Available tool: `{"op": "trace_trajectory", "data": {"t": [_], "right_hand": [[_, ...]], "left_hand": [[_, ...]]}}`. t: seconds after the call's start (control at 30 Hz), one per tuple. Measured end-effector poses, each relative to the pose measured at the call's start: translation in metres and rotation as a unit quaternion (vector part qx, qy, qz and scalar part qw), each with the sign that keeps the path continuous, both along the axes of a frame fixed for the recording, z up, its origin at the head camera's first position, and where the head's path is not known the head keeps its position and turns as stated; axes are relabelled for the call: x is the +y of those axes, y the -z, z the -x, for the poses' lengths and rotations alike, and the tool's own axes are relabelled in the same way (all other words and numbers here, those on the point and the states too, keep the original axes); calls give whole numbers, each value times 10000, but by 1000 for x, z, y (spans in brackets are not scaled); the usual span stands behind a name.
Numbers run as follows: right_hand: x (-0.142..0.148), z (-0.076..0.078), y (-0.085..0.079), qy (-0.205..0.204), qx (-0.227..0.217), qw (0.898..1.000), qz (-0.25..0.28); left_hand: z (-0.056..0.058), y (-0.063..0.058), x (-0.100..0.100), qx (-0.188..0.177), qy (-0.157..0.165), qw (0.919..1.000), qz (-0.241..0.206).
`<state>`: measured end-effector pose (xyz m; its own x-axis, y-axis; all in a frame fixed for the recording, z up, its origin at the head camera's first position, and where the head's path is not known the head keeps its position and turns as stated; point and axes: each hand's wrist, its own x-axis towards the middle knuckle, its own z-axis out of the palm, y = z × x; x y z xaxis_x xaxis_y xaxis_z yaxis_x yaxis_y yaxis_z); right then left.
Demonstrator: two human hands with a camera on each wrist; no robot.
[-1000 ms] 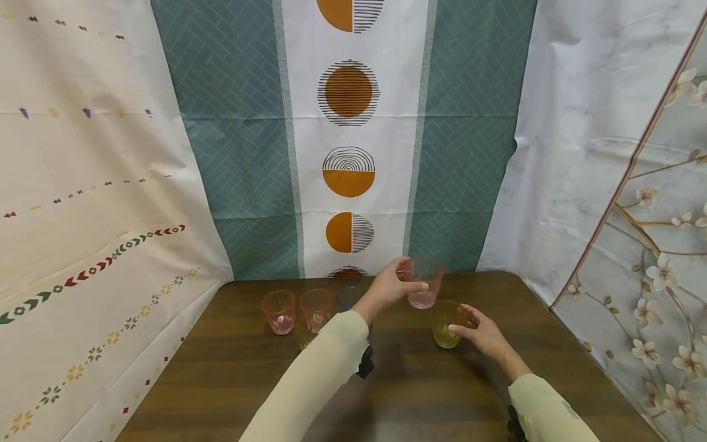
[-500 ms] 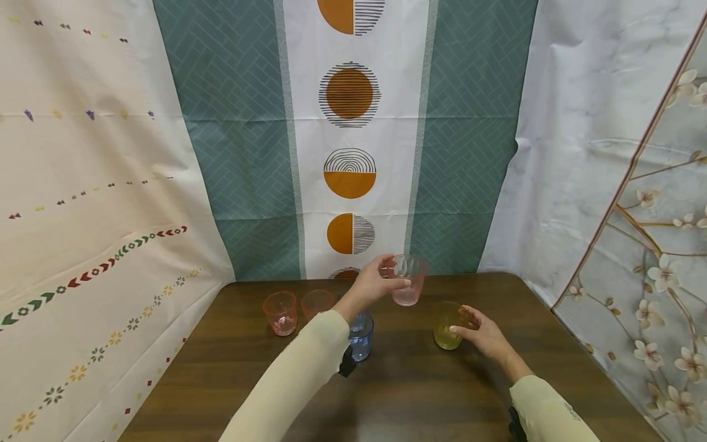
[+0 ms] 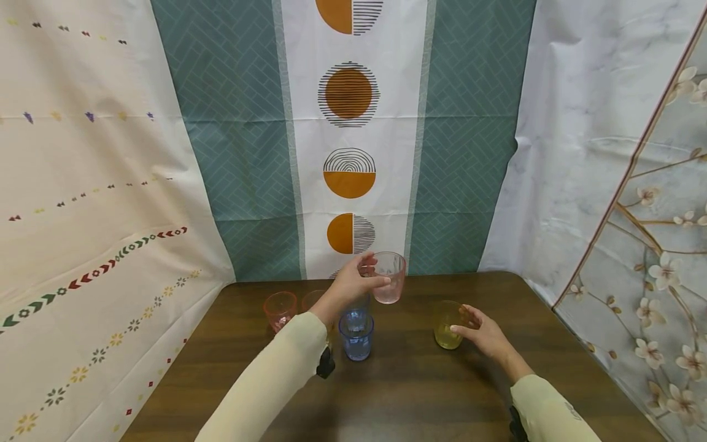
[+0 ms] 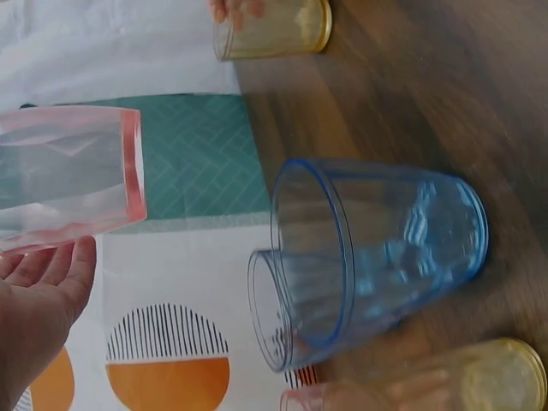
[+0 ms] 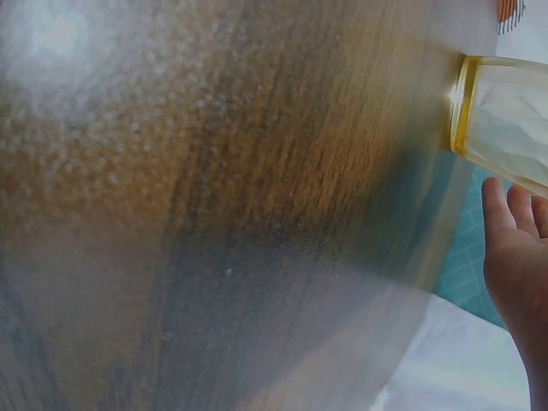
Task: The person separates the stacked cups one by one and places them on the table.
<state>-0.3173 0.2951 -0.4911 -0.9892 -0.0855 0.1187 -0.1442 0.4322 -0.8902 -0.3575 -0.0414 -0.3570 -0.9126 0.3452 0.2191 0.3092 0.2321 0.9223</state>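
Note:
My left hand (image 3: pixel 349 283) grips a clear pink drinking glass (image 3: pixel 390 281) by its side, upright and lifted at the back of the table. In the left wrist view the fingers lie along the wall of this pink glass (image 4: pixel 68 184). My right hand (image 3: pixel 485 336) curls around the side of a yellow glass (image 3: pixel 446 331) at the right, its base on the table in the right wrist view. Below and left of the lifted glass stands a blue glass (image 3: pixel 356 344), with another blue glass (image 3: pixel 361 302) right behind it, partly covered by my left hand.
Two pink glasses stand at the back left: one pink glass (image 3: pixel 280 305) and a second pink glass (image 3: pixel 312 298) half hidden by my left sleeve. A yellow glass (image 4: pixel 505 377) shows beside the blue ones. Patterned cloths (image 3: pixel 464 123) hang behind the wooden table (image 3: pixel 409 393).
My left hand has carried the pink glass leftward along the back of the table, uncovering the front blue glass. My right hand and its yellow glass have stayed in place.

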Motion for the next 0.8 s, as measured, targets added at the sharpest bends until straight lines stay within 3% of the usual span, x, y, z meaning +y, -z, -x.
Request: {"op": "trace_trajectory", "data": {"t": [0.37, 0.53, 0.8], "right_hand": [[-4, -2, 0, -16, -40, 10000, 32], [-7, -2, 2, -59, -66, 9999, 59], [-1, 0, -1, -33, -101, 9999, -18]], "left_hand": [[0, -2, -40, 162, -199, 9996, 131], [-3, -4, -58, 16, -292, 9996, -16], [-6, -11, -80, 85, -487, 9984, 264]]}}
